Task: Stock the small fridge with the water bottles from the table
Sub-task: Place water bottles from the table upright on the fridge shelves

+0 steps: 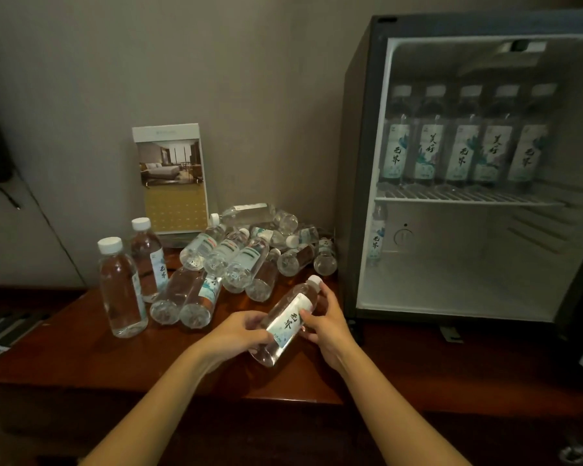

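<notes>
Far left of the fingers (262,335), two upright bottles (122,287) stand on the worktop (81,348). Nearer, a heap of bottles (236,260) lies on its sides before a printed card (170,178). The left hand (239,332) curls round the lower body of the held bottle (288,322), tilted cap-up just above the worktop. The right hand (327,326) wraps the upper body, thumb on the label. Right of the fingers, the fridge (364,163) shows a row of five bottles (461,149) on its wire shelf (468,198) and a single bottle (377,237) below.

Hotel room, bedroom brochure (171,178), stocked minibar (468,169)
</notes>
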A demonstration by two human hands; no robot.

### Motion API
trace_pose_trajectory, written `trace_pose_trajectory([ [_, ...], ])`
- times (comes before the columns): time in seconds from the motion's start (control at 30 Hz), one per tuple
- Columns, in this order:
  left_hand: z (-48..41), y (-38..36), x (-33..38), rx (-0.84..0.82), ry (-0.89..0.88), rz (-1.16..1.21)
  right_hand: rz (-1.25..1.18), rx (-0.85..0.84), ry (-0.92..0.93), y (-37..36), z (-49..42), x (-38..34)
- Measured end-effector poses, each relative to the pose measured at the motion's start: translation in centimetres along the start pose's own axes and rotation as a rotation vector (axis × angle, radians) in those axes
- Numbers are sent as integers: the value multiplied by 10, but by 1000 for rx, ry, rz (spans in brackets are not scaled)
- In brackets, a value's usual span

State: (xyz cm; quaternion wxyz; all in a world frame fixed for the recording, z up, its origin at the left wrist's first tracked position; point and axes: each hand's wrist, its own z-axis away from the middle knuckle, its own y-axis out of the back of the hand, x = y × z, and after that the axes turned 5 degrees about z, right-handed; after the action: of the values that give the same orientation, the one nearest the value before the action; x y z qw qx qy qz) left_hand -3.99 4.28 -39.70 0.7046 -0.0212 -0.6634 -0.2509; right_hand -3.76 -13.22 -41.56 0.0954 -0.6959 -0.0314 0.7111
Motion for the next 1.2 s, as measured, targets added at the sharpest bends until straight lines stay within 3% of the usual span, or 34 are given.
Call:
trace_pose_trajectory([
  [0.2,7,-12,-5,5,-72,99,-77,-22,73,4,5,-5],
  [0.37,10,-31,-12,83,-120,189,27,-186,75,14,20,-2],
  [0.6,10,-67,7,35,-228,230,150,-395,67,48,29,-14],
  [1.03,-46,-156,64,-73,-421,156,256,-39,130,140,38,-62],
  [1.2,-79,-185,95,-92,-420,126,246,61,211,169,23,-81],
])
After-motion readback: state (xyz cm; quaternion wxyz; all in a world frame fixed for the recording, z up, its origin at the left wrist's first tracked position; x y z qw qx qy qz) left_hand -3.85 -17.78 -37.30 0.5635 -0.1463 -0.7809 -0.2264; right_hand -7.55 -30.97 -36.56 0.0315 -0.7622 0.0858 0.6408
